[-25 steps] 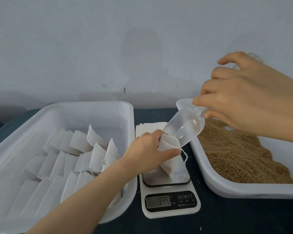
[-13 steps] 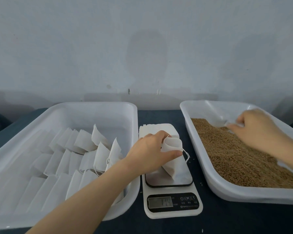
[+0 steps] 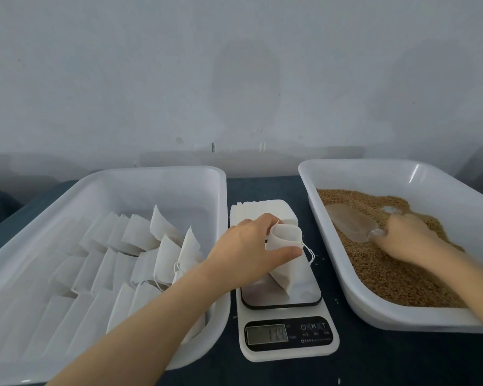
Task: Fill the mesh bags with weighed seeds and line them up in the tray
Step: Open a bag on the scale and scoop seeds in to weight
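On a dark worktop (image 3: 374, 366), before a pale wall, three things are set side by side: the left tray (image 3: 151, 174), a small digital scale (image 3: 287, 355) in the middle, and the right tray (image 3: 374, 165). A white mesh bag (image 3: 285, 266) is stood, tilted, on the platform of the scale, and its mouth is pinched by the left hand (image 3: 248, 247). The thumb is laid along the near side of the rim and the fingers are curled over the far side, so that the mouth is held open. The drawstring (image 3: 310, 253) is seen looping out to the right of the bag's mouth. Digits are shown on the scale's display, but they are too blurred to be read with any certainty. Just behind the scale a flat stack of empty bags (image 3: 262, 208) is laid, its near edge covered by the left hand. In the left tray, white bags (image 3: 140, 240) are lined up in overlapping rows, each leaned upon the next. Most of the floor of the right tray is covered with brown seeds (image 3: 388, 277). A clear plastic scoop (image 3: 350, 222) is laid on the seeds, its bowl turned towards the far left corner of that tray. Its handle is gripped by the right hand (image 3: 407, 236), whose fingers are curled round it; the hand is blurred, so the finer lie of the fingers cannot be told.
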`<action>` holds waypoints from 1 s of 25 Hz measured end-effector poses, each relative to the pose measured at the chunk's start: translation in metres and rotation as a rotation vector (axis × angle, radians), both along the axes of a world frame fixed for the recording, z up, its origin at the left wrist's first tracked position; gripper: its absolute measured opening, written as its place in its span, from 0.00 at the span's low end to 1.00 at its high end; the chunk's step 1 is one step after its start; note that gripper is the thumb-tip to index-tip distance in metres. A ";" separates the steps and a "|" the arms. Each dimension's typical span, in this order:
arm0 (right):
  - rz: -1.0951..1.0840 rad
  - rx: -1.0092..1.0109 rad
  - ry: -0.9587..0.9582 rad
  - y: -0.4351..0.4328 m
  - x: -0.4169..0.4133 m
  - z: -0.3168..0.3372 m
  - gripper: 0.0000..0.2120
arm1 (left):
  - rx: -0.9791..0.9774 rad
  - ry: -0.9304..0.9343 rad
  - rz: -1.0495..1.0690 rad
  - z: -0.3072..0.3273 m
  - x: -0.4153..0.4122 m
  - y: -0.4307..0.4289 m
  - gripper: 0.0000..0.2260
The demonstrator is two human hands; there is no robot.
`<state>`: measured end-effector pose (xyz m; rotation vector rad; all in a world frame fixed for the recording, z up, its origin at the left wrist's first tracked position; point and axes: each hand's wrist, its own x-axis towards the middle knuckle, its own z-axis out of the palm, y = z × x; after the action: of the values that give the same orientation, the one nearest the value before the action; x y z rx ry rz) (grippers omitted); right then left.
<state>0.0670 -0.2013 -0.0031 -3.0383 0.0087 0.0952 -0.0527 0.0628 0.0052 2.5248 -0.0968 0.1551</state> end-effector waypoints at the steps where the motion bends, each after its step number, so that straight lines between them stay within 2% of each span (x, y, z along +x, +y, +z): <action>1: -0.015 -0.031 0.015 0.002 -0.002 0.001 0.17 | 0.001 0.001 -0.001 0.000 0.000 0.000 0.24; 3: 0.009 -0.069 -0.084 0.007 -0.008 0.007 0.14 | 0.002 0.004 0.001 0.001 -0.001 0.000 0.24; 4: 0.067 -0.006 -0.192 0.012 -0.015 0.014 0.16 | 0.003 0.004 0.003 0.002 -0.001 0.000 0.24; 6: 0.287 0.329 -0.376 0.025 -0.037 0.034 0.14 | 0.002 0.007 0.003 0.003 -0.002 0.000 0.24; 7: 0.427 0.482 -0.379 0.035 -0.053 0.046 0.11 | 0.002 0.010 0.003 0.004 -0.003 -0.001 0.24; 8: 0.565 0.551 -0.323 0.045 -0.069 0.056 0.10 | 0.003 0.010 0.001 0.004 -0.003 -0.002 0.24; 11: 0.792 0.433 -0.145 0.068 -0.099 0.056 0.20 | -0.005 0.017 -0.042 0.007 -0.006 -0.003 0.20; 13: 0.798 0.342 -0.153 0.078 -0.100 0.046 0.22 | -0.052 0.041 -0.062 0.009 -0.007 -0.002 0.21; 16: 0.738 0.401 -0.207 0.083 -0.093 0.035 0.09 | -0.072 0.038 -0.050 0.008 -0.004 0.000 0.21; 18: 0.688 0.464 -0.244 0.083 -0.088 0.030 0.04 | -0.079 0.003 -0.042 0.006 -0.002 0.001 0.15; 23: 0.539 0.631 -0.211 0.078 -0.076 0.033 0.04 | -0.232 -0.059 0.066 0.008 0.002 0.005 0.02; 25: 0.527 0.649 -0.218 0.077 -0.072 0.034 0.06 | -0.269 -0.064 0.089 0.008 0.002 0.006 0.05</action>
<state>-0.0051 -0.1243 0.0306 -2.3140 -0.6925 -0.1629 -0.0504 0.0684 0.0137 2.2573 0.0107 0.2666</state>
